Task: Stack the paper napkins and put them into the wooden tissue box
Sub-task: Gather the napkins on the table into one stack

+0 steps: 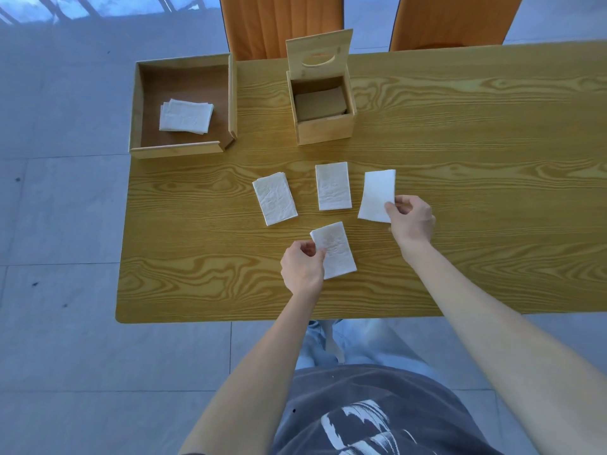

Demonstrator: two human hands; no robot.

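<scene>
- Both hands are busy at once: the left hand [302, 269] pinches the near napkin [335, 250] at its left edge, and the right hand [413, 218] pinches the right-hand napkin [377, 196] by its near right corner. A one-corner pinch lets a thin sheet droop or swing, so the two may meet crooked when brought together.
- Two more napkins lie loose on the table [460, 159] — the left napkin [275, 198] sits skewed, the middle napkin [333, 186] squarer. Stacked without squaring the edges first, the pile would likely fan out and catch on the box rim.
- The wooden tissue box [325, 128] stands far of the loose napkins, near the middle of the table, with its slotted lid [319, 54] tipped up and back. Its opening looks only a little larger than a napkin, so a skewed stack could crumple going in; a knock to the lid might drop it shut.
- Something flat and brownish already lies inside the box — whether napkins or a liner I cannot tell.
- A separate napkin stack [186, 115] rests in the wooden tray [184, 149] at the far left, well apart from the hands and easy to overlook.
- The napkins themselves are white, rectangular, folded, faintly embossed and creased; light enough, I judge, to shift at a careless brush of an arm.
</scene>
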